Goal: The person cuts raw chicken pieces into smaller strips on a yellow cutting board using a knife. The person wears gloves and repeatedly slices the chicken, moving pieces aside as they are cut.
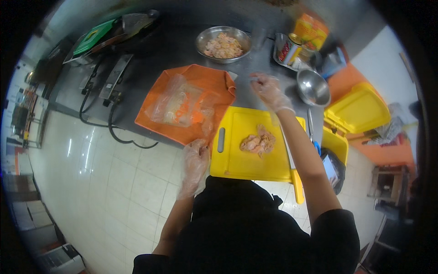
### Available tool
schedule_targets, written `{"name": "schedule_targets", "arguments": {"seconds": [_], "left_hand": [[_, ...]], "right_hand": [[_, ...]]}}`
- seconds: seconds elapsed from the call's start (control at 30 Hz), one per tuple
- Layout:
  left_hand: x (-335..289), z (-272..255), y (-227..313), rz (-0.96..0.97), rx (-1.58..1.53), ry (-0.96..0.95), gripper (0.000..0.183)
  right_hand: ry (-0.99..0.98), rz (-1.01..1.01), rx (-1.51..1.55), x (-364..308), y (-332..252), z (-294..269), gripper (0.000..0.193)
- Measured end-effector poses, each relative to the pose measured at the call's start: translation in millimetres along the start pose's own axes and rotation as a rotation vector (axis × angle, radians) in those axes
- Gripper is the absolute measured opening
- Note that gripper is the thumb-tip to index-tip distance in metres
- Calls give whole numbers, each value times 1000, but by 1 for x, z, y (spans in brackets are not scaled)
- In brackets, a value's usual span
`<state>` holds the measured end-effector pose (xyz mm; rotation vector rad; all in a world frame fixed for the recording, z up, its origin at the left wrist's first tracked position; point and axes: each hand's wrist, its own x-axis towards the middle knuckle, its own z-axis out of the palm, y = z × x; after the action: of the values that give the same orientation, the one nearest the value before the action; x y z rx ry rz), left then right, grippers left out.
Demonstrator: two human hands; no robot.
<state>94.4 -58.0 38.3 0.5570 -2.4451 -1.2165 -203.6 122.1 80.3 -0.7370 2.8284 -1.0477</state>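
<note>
Both my hands wear clear plastic gloves. My left hand [196, 160] is closed at the near corner of an orange cloth [157, 102], its fingers pinching the edge. A clear plastic bag [182, 105] with orange print lies on this cloth. Beyond the yellow cutting board [232, 160], over the steel counter, my right hand [270, 89] has its fingers curled together; whatever they hold is too small to name. Pale raw meat [259, 141], apparently chicken, rests on the board. A knife with a yellow handle [297, 186] lies along the board's right side, partly hidden by my right forearm.
At the back stands a steel bowl [246, 49] of cut meat pieces. An empty steel bowl [313, 86] sits at the right, near a tray holding a can [289, 49]. A yellow lidded bin [358, 109] stands open. Black cables [112, 125] hang off the counter's left side.
</note>
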Motion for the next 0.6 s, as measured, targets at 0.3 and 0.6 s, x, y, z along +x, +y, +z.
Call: {"name": "schedule_targets", "arguments": {"seconds": [0.3,0.6], "left_hand": [[5,48,76,469,130,-368,32],[34,85,60,404,10,-489,19]], "right_hand": [[151,340,35,-213,11,-54,22],[68,-29,-145,-207,-4,7,16]]}}
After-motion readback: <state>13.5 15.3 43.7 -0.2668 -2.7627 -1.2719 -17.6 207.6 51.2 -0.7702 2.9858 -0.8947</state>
